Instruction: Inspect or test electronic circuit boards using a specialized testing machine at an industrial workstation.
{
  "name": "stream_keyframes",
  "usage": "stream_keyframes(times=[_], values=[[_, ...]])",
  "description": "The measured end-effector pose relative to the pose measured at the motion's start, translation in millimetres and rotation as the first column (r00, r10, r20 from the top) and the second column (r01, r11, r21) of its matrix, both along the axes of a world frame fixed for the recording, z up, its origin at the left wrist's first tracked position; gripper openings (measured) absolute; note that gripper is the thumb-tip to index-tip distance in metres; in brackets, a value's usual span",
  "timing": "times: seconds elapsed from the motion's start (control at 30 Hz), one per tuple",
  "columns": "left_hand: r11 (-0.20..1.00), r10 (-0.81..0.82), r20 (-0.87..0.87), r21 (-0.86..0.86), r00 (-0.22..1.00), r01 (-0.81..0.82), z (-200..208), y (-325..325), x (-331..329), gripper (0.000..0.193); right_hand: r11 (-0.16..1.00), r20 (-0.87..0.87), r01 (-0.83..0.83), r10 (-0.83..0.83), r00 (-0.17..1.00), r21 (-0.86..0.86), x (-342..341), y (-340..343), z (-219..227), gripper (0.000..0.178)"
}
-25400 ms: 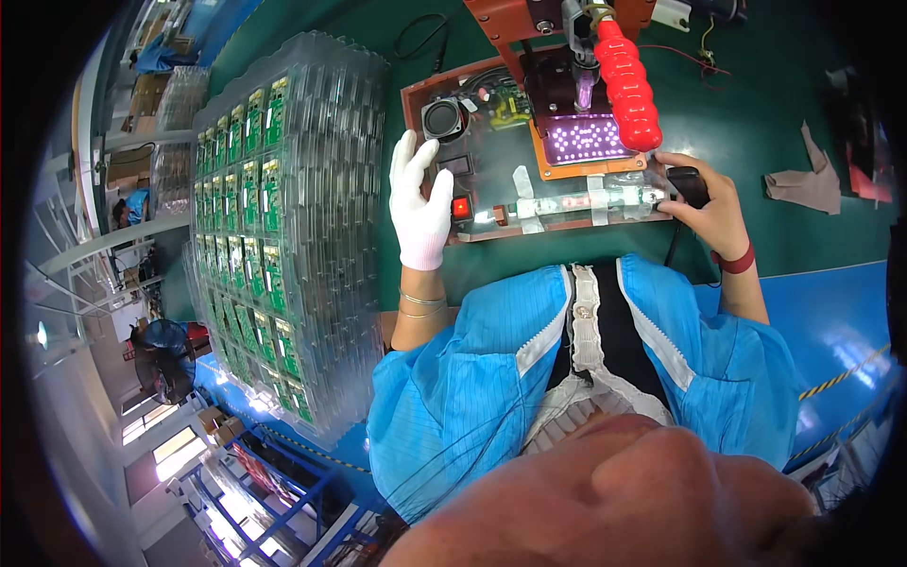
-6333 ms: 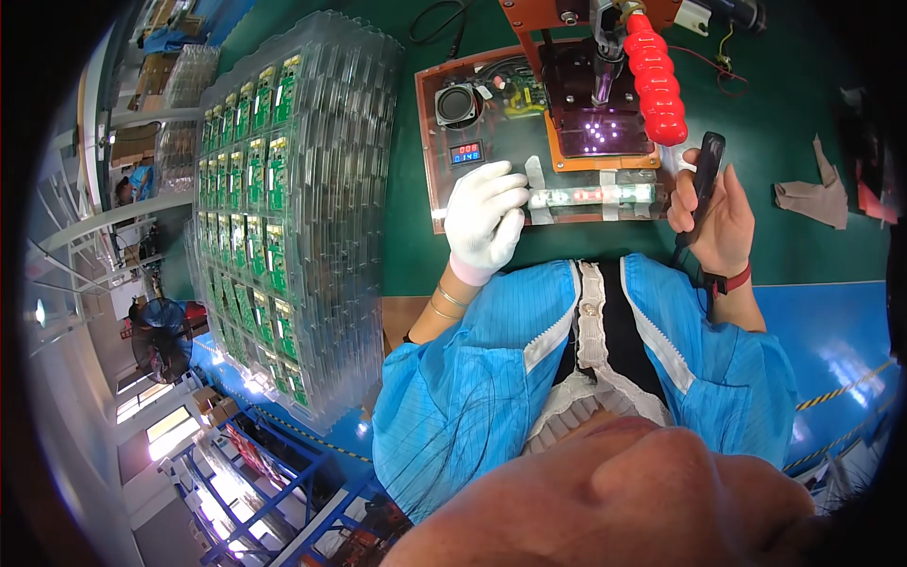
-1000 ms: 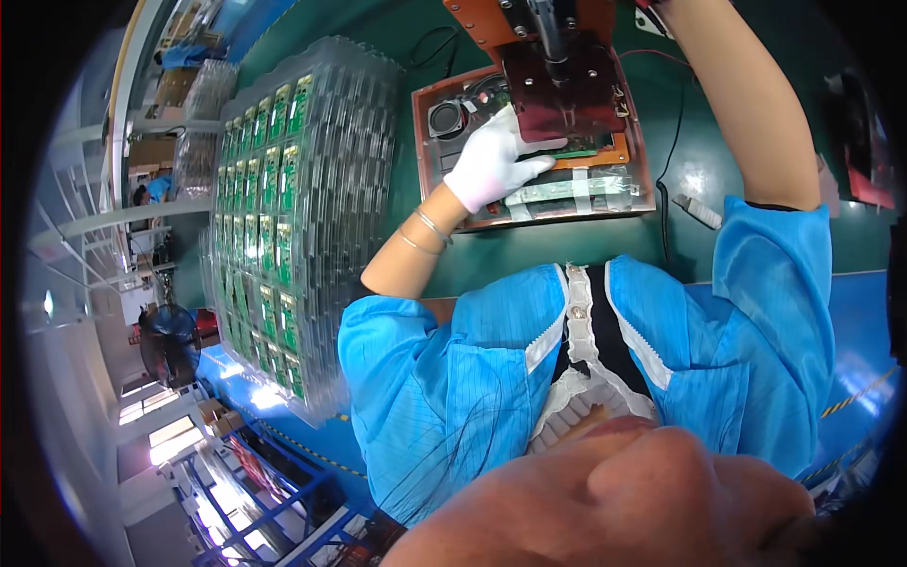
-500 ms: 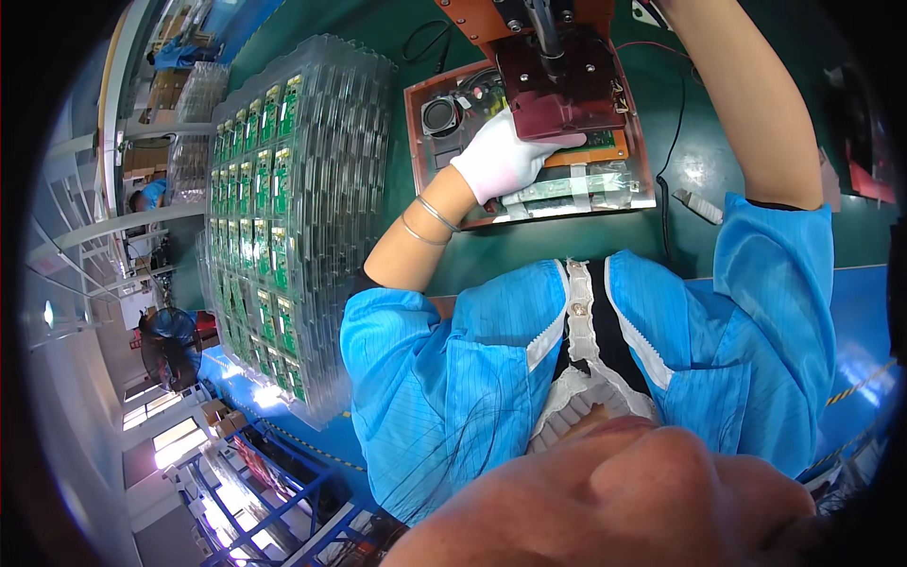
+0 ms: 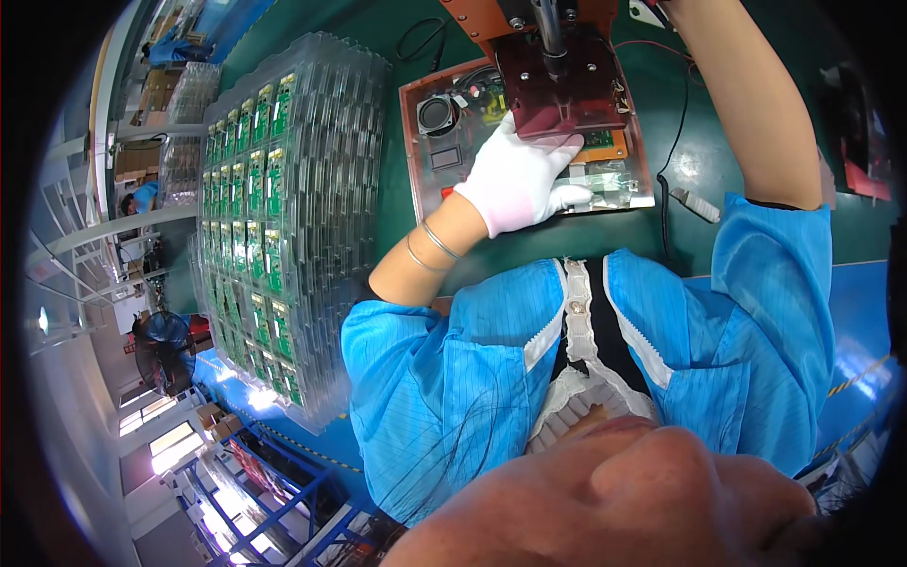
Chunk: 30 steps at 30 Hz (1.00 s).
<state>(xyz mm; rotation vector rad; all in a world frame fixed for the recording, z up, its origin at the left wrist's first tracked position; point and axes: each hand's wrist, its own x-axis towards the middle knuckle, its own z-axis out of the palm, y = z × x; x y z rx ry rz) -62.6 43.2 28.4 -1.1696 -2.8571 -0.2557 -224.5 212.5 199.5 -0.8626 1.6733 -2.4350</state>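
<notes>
My left hand [image 5: 522, 178], in a white glove, reaches over a red-framed test box [image 5: 649, 180]. Its thumb is spread away from the stretched fingers, and some fingertips pass beneath a dark red see-through plate [image 5: 559, 90]. A green circuit board [image 5: 597, 140] shows beside the fingers, on an orange holder [image 5: 620, 145]. Above hangs the metal shaft [image 5: 551, 38] of an orange press [image 5: 477, 14]. My right forearm [image 5: 746, 94] stretches up to the top edge beside the press; that hand is cut off there, its fingers hidden.
A tall stack of clear trays [image 5: 326, 217] with several green boards stands on the left. In the box sit a round speaker [image 5: 436, 115] and a small display [image 5: 446, 157]. A black cable [image 5: 664, 203] and a white connector-like piece [image 5: 696, 205] lie on the green table [image 5: 501, 253].
My left hand has shifted slightly toward me, its thumb now spread out over the box's near side. The box has slid a little left. My right arm stays nearly still.
</notes>
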Motion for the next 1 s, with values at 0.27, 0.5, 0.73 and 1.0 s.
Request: stream_keyframes(times=[0.27,0.5,0.73,1.0], values=[[0.995,0.048,-0.048,0.088,0.998,-0.044,-4,-9,12,0.063,0.998,-0.044,0.036,-0.034,0.998,0.052,-1,6,2,0.023],[0.873,0.286,0.168,0.359,0.944,-0.328,0,-92,48,0.049,0.846,-0.658,0.259,0.135,0.741,0.466,59,43,3,0.027],[0.575,0.555,0.308,0.529,0.772,-0.624,-18,-126,75,0.048,0.803,-0.884,0.412,0.285,0.371,0.432,117,54,-31,0.036],[0.378,0.513,0.498,0.600,0.699,-0.705,-33,-106,69,0.056,0.936,-0.676,0.281,-0.067,0.734,0.213,140,78,-70,0.045]])
